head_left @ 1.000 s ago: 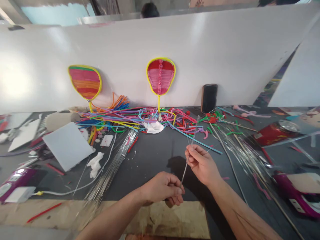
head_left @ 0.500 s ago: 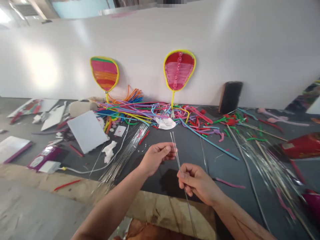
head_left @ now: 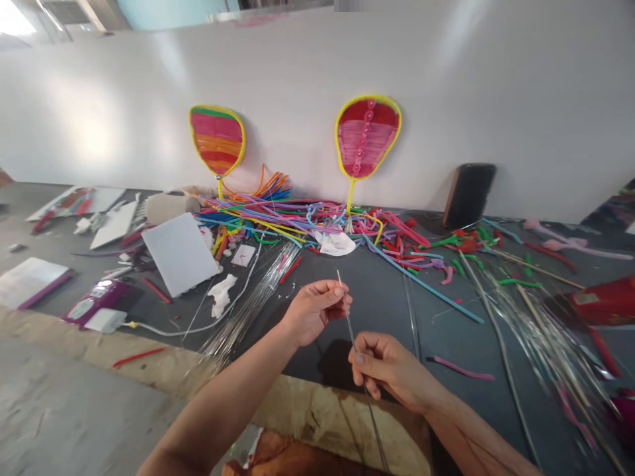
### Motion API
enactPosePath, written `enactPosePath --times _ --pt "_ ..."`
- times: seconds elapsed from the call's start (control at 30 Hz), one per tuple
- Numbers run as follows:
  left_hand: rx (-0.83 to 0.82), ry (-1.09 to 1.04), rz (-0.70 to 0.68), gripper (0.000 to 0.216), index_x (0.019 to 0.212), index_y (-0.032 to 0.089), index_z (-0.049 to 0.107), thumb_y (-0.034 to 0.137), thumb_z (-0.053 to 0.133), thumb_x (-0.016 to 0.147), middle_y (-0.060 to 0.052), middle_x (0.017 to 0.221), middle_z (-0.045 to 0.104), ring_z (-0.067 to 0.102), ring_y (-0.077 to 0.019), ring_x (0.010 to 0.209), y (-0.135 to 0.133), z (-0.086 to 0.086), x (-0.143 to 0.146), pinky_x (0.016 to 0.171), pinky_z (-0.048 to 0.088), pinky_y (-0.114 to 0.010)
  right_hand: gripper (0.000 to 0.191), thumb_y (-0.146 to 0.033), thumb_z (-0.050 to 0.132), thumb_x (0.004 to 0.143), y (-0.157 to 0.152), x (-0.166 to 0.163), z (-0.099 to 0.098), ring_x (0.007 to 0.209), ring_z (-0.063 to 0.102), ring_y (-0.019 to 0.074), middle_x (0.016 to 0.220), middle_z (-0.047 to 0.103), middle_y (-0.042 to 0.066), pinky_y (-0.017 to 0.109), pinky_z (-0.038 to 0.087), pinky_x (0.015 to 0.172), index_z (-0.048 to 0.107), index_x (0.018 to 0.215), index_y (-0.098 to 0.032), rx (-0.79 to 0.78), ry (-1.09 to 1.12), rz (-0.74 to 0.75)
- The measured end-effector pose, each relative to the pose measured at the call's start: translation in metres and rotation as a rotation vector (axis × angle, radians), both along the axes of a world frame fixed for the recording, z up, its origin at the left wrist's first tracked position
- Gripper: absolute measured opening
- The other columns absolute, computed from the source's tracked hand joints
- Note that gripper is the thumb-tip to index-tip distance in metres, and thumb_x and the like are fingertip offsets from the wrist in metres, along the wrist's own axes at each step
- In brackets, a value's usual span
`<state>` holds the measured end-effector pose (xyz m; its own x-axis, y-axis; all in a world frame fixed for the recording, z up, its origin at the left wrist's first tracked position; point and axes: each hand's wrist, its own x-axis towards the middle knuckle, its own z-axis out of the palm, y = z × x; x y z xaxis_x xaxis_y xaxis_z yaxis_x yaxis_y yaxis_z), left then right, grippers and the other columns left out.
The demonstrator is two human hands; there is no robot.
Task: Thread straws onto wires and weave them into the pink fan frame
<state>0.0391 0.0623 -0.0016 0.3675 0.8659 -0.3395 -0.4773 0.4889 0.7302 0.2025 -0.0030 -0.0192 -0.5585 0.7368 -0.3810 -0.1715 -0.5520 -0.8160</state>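
Note:
Thin silvery metal wires (head_left: 350, 325) run upward at a slight tilt in front of me, their tips close together. My left hand (head_left: 317, 311) pinches them just below the upper tips, between thumb and fingers. Lower down, my right hand (head_left: 384, 369) grips the same wires with thumb and curled fingers. Their lower ends trail down past the table edge. I cannot tell exactly how many wires there are. A bundle of similar wires (head_left: 258, 307) lies on the dark table to the left of my left hand.
Two yellow-rimmed fan shapes, one striped (head_left: 217, 142) and one pink-red (head_left: 368, 139), stand before a white board (head_left: 297, 66). Colourful fuzzy stems (head_left: 268, 215) pile beneath them. A phone (head_left: 469, 196) leans at the right. More wires (head_left: 540, 344) and a white square (head_left: 181, 254) lie around.
The wires' upper tips were spread slightly apart and now sit together, with my left thumb and fingers closed on them. The view has shifted slightly.

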Motion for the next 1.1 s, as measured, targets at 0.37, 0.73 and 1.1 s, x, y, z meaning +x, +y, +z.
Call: enactPosePath --times 0.37,0.73,1.1 --pt "0.203 0.149 0.077 0.053 0.121 0.018 0.05 0.024 0.069 0.072 -0.001 0.07 0.065 0.056 -0.0088 0.06 -0.0015 0.0002 0.0025 0.063 0.044 -0.022 0.033 -0.041 0.069 0.074 0.0017 0.0007 -0.0046 0.037 0.045 0.0037 0.057 0.061 -0.001 0.015 0.032 0.037 0.049 0.069 -0.015 0.004 0.017 0.01" --pt "0.185 0.224 0.121 0.049 0.115 0.016 0.055 0.032 0.069 0.072 -0.004 0.07 0.067 0.057 -0.0096 0.058 -0.0008 -0.001 0.0033 0.063 0.044 -0.023 0.034 -0.042 0.071 0.071 0.0027 -0.0001 -0.0017 0.037 0.044 0.0036 0.056 0.061 -0.001 0.016 0.031 0.036 0.05 0.068 -0.015 -0.03 0.033 -0.023" --pt "0.179 0.253 0.091 0.047 0.114 0.015 0.053 0.029 0.068 0.072 -0.003 0.07 0.066 0.057 -0.0095 0.059 -0.0007 -0.001 0.0043 0.062 0.045 -0.022 0.035 -0.043 0.071 0.071 0.0032 0.0 -0.0038 0.038 0.046 0.0047 0.056 0.062 -0.001 0.015 0.036 0.036 0.051 0.07 -0.015 -0.009 -0.013 0.013"
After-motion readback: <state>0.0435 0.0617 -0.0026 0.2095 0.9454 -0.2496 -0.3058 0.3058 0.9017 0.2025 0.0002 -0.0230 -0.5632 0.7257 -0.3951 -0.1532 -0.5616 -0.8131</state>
